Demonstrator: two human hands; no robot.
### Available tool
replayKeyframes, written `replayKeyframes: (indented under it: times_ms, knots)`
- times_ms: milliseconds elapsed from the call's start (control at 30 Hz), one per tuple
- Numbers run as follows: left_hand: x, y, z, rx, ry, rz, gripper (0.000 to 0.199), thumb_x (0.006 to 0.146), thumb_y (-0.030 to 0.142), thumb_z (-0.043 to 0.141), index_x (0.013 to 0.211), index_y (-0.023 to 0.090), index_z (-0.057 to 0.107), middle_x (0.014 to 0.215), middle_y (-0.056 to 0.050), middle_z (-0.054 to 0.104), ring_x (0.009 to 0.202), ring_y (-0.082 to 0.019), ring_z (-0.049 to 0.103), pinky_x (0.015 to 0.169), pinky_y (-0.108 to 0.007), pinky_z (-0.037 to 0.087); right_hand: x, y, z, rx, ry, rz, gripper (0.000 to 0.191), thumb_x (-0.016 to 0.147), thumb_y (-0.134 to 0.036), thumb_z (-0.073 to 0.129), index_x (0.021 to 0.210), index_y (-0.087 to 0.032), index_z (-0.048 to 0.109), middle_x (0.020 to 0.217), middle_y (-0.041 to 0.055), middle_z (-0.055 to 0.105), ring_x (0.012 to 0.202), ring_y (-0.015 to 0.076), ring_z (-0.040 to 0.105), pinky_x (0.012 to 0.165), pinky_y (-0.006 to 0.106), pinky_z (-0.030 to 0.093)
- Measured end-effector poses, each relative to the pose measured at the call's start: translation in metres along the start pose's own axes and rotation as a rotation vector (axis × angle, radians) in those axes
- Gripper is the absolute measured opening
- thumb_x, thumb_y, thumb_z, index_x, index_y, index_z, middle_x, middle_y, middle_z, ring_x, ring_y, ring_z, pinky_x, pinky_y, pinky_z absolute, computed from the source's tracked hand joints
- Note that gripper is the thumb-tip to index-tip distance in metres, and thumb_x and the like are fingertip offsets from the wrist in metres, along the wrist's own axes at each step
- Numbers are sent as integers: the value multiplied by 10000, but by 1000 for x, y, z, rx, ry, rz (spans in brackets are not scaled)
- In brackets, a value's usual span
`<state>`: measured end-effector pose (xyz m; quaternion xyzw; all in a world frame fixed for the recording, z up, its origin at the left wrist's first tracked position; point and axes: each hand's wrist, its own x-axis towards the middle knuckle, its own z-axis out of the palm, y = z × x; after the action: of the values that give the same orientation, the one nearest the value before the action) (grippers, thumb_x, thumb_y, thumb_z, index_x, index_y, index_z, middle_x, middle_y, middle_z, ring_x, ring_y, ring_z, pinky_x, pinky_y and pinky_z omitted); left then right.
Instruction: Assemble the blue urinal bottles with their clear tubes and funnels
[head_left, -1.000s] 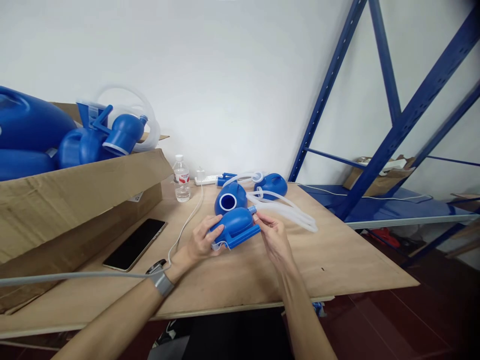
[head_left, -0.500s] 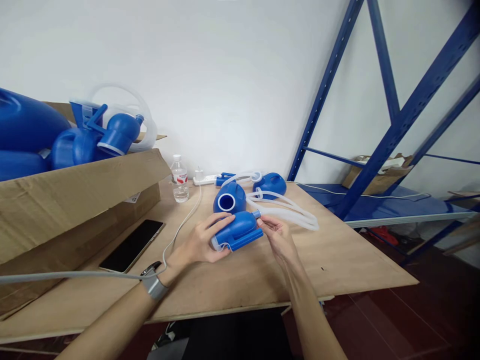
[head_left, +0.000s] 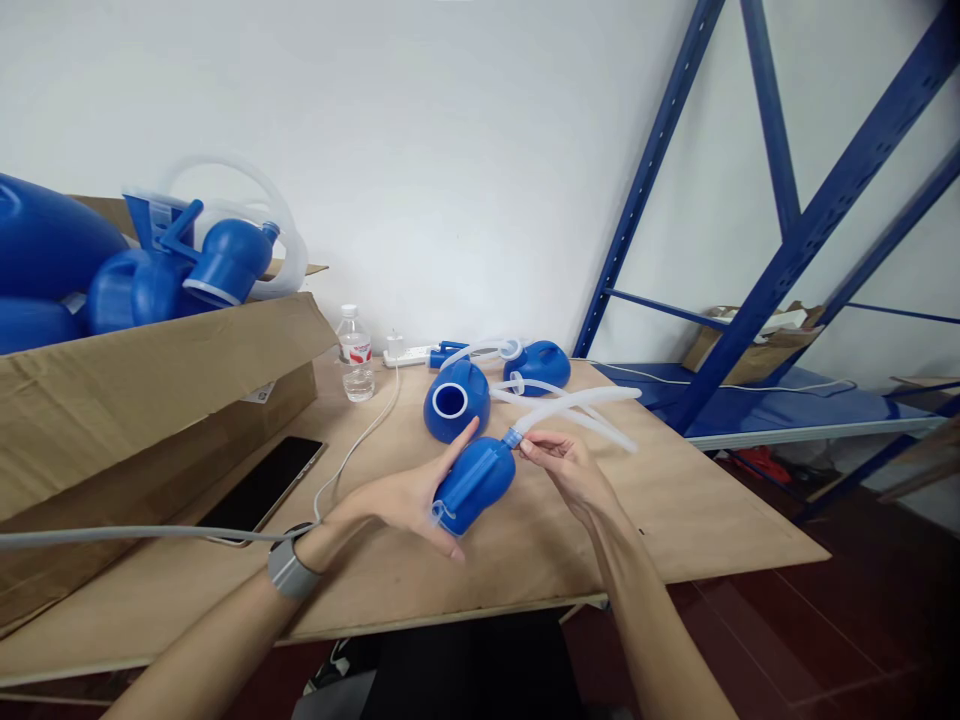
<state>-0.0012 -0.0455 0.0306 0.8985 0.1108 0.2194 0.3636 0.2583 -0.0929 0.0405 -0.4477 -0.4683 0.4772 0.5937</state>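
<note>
Held above the table is a blue plastic urinal head (head_left: pixel 487 488), rounded, with a side handle now facing up and a narrow ribbed neck. Around its wide, pale-rimmed end, my left hand (head_left: pixel 409 500) is cupped, thumb and fingers on opposite sides. The fingertips of my right hand (head_left: pixel 566 470) pinch at the neck, where a translucent hose (head_left: pixel 577 402) meets it. Whether they press on the hose or on the neck is hard to tell. Just behind stands a blue urinal bottle (head_left: pixel 456 430) with a white-rimmed round opening facing me.
Another blue bottle (head_left: pixel 546 366) lies behind, with hoses beside it. At left are a cardboard box (head_left: pixel 172 350) of blue parts, a phone (head_left: pixel 262 485) and a water bottle (head_left: pixel 358 355). A grey cable (head_left: pixel 150 537) crosses my left wrist. A blue shelf rack (head_left: pixel 780 250) stands right.
The urinal head has turned so its handle faces up and its neck points up to the right. The hose at the neck has lifted and swung up. My left hand's fingers have spread wider.
</note>
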Motion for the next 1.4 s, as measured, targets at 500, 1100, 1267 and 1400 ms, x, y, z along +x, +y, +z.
replayKeyframes:
  times_ms: [500, 1100, 1267, 1400]
  knots:
    - [8, -25, 39, 33, 119, -179, 1409, 612, 499, 917, 1648, 174, 19, 1601, -237, 388, 1491, -476, 325, 1205, -595, 312, 9, -11, -5, 33, -99, 65, 331, 497, -406, 1000, 716, -240, 816, 799, 34, 790, 793, 194, 706, 868, 349, 537]
    - [5, 10, -23, -207, 213, -72, 1114, 778, 451, 839, 1640, 329, 144, 1500, -162, 527, 1369, -302, 548, 1118, -502, 463, 21, -19, -3, -155, -51, -89, 316, 547, -462, 951, 723, -231, 825, 813, 66, 790, 826, 246, 711, 849, 414, 557]
    - [22, 27, 4, 101, 485, -80, 661, 829, 300, 778, 1447, 248, 549, 1353, -117, 665, 1202, -268, 657, 1048, -429, 527, 24, -22, 15, -209, -113, -167, 294, 611, -473, 920, 754, -235, 823, 881, 68, 798, 887, 254, 726, 891, 417, 570]
    - [19, 20, 14, 218, 583, -36, 499, 838, 289, 755, 1319, 209, 650, 1297, -95, 716, 1176, -253, 687, 1022, -373, 547, 24, -16, 28, -174, -123, -184, 326, 592, -493, 929, 753, -232, 820, 866, 74, 801, 877, 267, 742, 879, 431, 593]
